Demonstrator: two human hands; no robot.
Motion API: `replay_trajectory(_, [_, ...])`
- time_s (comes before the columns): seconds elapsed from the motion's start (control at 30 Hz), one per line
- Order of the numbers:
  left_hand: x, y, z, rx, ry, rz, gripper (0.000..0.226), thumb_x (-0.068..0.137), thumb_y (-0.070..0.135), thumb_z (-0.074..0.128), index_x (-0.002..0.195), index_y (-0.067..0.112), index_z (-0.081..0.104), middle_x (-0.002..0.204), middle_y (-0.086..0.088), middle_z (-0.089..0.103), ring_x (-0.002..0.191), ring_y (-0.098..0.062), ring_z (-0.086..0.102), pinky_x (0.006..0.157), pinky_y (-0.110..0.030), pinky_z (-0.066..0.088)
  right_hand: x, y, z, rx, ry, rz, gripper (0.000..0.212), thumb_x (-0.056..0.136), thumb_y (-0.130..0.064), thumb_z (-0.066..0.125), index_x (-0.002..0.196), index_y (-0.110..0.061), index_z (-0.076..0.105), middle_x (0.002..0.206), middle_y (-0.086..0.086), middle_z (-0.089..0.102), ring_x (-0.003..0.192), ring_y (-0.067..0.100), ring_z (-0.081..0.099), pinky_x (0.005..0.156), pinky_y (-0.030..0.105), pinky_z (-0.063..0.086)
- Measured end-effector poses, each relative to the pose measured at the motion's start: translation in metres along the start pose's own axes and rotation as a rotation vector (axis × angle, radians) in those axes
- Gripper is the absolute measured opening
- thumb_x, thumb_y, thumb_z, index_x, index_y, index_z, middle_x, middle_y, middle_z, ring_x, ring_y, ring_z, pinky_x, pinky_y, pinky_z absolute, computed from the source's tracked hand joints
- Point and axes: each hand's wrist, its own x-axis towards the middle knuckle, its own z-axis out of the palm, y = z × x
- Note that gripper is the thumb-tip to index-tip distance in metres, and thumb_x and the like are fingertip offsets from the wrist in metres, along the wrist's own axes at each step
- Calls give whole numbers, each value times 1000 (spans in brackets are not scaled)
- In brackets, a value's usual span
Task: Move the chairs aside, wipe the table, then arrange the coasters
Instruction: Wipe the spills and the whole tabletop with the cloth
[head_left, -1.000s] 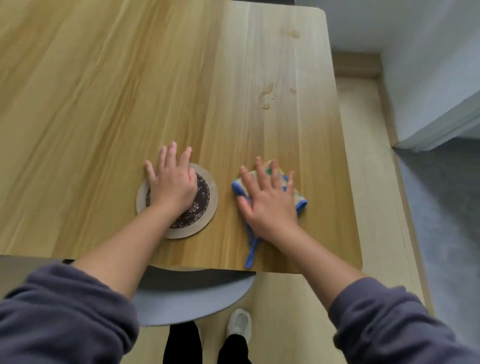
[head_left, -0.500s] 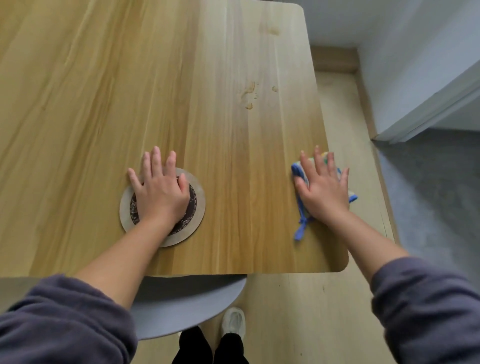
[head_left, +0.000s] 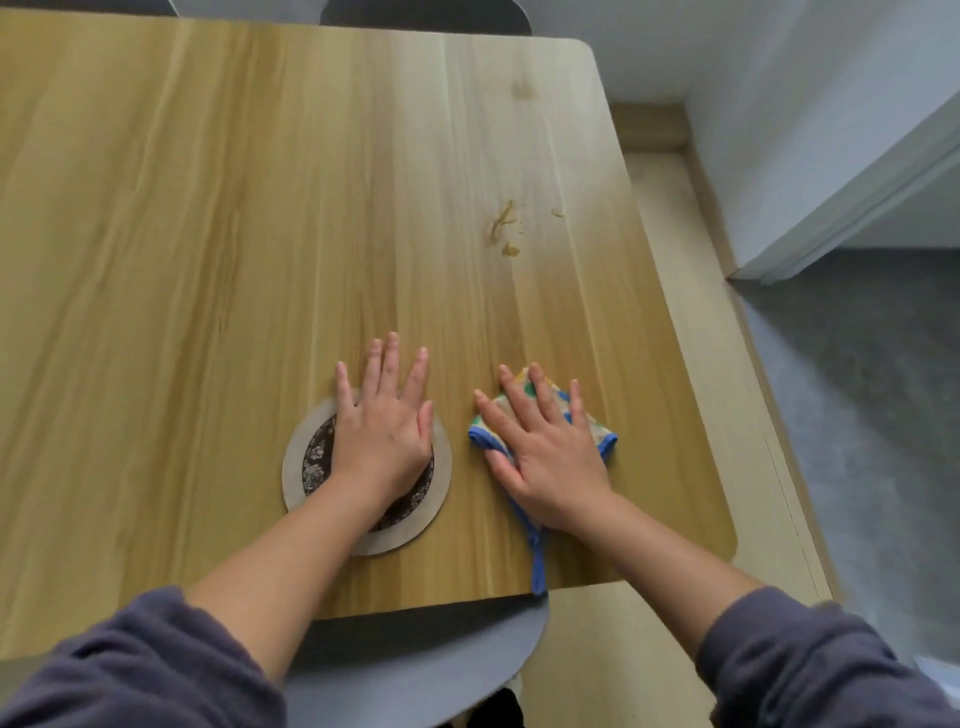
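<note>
My left hand (head_left: 382, 428) lies flat, fingers spread, on a round coaster (head_left: 306, 462) with a dark flowered centre and a pale rim, near the front edge of the wooden table (head_left: 208, 234). Just right of it, my right hand (head_left: 543, 449) presses flat on a folded cloth (head_left: 597, 431) with a blue border and coloured dots; its blue loop (head_left: 537, 566) trails to the table's front edge. A brownish stain (head_left: 504, 228) sits farther back on the table, beyond the cloth.
A grey chair seat (head_left: 415, 670) sticks out under the table's front edge, right below my arms. Dark chair backs (head_left: 426, 13) show past the far edge. Right of the table runs pale wooden floor (head_left: 691, 364), then grey floor and a white wall.
My right hand has slid the cloth back left from near the table's right edge to beside the coaster. My left hand stays on the coaster. The view has tilted up.
</note>
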Motion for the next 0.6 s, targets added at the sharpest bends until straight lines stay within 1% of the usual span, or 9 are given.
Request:
replay_trajectory(0.07, [0, -2, 0, -27, 4, 2, 65, 91, 44, 12, 151, 22, 20, 160, -11, 10, 148, -25, 7, 115, -56, 6, 25, 0, -8, -2, 2, 23, 61, 96, -57, 15, 153, -44, -3, 164, -7, -11, 150, 24, -19, 117, 57, -11])
replay_trajectory(0.13, [2, -5, -3, -23, 23, 14, 60, 90, 42, 23, 145, 22, 35, 154, -12, 28, 143, -27, 25, 110, -56, 20, 53, 1, -18, 2, 13, 60, 62, 96, -57, 15, 154, -43, -2, 164, -6, -11, 150, 24, -17, 117, 58, -10])
replay_trajectory(0.2, [13, -10, -10, -54, 67, 17, 53, 87, 42, 29, 133, 20, 46, 139, -10, 45, 130, -27, 41, 99, -51, 30, 81, 4, -26, 17, 21, 81, 60, 99, -55, 19, 154, -42, -1, 164, -6, -12, 150, 24, -16, 117, 58, -10])
replay_trajectory(0.27, [31, -15, -17, -106, 134, -2, 48, 86, 41, 30, 123, 18, 50, 124, -4, 51, 115, -25, 47, 91, -45, 32, 104, 10, -33, 24, 27, 80, 60, 100, -54, 21, 155, -42, 0, 164, -6, -12, 150, 24, -16, 117, 58, -10])
replay_trajectory(0.3, [42, -18, -20, -116, 161, -20, 46, 86, 40, 31, 121, 18, 51, 122, -3, 51, 113, -23, 48, 90, -44, 32, 115, 13, -36, 24, 31, 72, 60, 100, -54, 21, 155, -42, 1, 164, -6, -11, 150, 24, -15, 117, 58, -10])
replay_trajectory(0.33, [52, -21, -22, -118, 181, -42, 44, 87, 39, 32, 121, 17, 50, 123, -3, 51, 114, -23, 47, 91, -43, 31, 125, 16, -38, 24, 38, 65, 60, 100, -54, 22, 155, -41, 2, 165, -6, -10, 151, 24, -14, 117, 58, -10])
replay_trajectory(0.43, [86, -31, -23, -120, 211, -129, 40, 91, 32, 42, 126, 14, 49, 141, -8, 43, 132, -26, 36, 103, -49, 25, 156, 26, -44, 23, 65, 40, 60, 100, -55, 23, 155, -42, 4, 165, -6, -7, 151, 24, -12, 118, 59, -9])
replay_trajectory(0.5, [110, -33, -25, -108, 210, -163, 42, 92, 30, 44, 131, 13, 47, 147, -11, 38, 139, -28, 28, 109, -53, 19, 181, 34, -50, 22, 75, 25, 60, 100, -54, 23, 155, -41, 5, 165, -6, -6, 151, 24, -11, 118, 59, -8])
replay_trajectory(0.6, [144, -32, -27, -103, 198, -191, 48, 92, 30, 46, 138, 13, 42, 152, -12, 31, 144, -29, 20, 113, -55, 11, 220, 48, -59, 33, 86, 10, 60, 99, -54, 24, 155, -41, 8, 165, -6, -3, 151, 24, -10, 118, 59, -7])
